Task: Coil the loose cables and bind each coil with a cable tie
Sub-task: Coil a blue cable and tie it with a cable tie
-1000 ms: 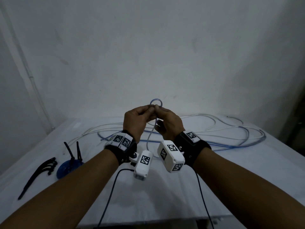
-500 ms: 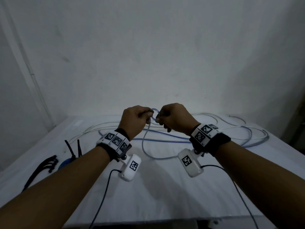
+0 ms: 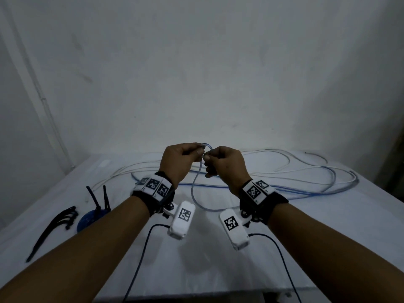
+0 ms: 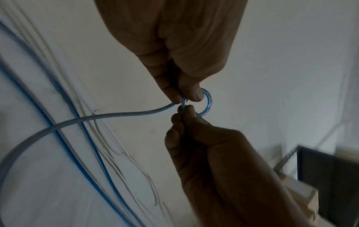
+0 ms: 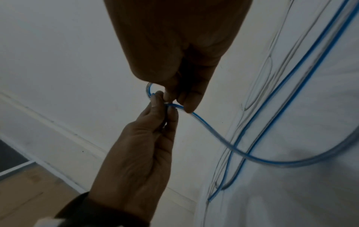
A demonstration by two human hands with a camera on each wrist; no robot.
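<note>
A thin blue-tinted cable [image 3: 193,186] hangs from my two hands above the white table [image 3: 218,270]. My left hand [image 3: 197,152] and right hand [image 3: 207,157] meet fingertip to fingertip, each pinching the cable where it bends into a small tight loop [image 3: 207,145]. In the left wrist view the loop [image 4: 208,102] shows as a ring between my left hand [image 4: 182,95] above and my right hand [image 4: 186,113] below. The right wrist view has my right hand [image 5: 174,98] and left hand [image 5: 161,104] pinching the cable [image 5: 213,133]. The cable's other end lies on the table.
White cables [image 3: 273,154] and long blue runs [image 3: 306,191] sprawl across the far half of the table. Black cable ties [image 3: 54,224] lie at the left, beside a blue round holder [image 3: 91,217] with two black prongs. Dark wrist-camera cords [image 3: 140,259] trail toward me.
Both hands have turned knuckles-up and sunk a little. They drew apart, then came together again. The slack cable below them hangs in a wider bow.
</note>
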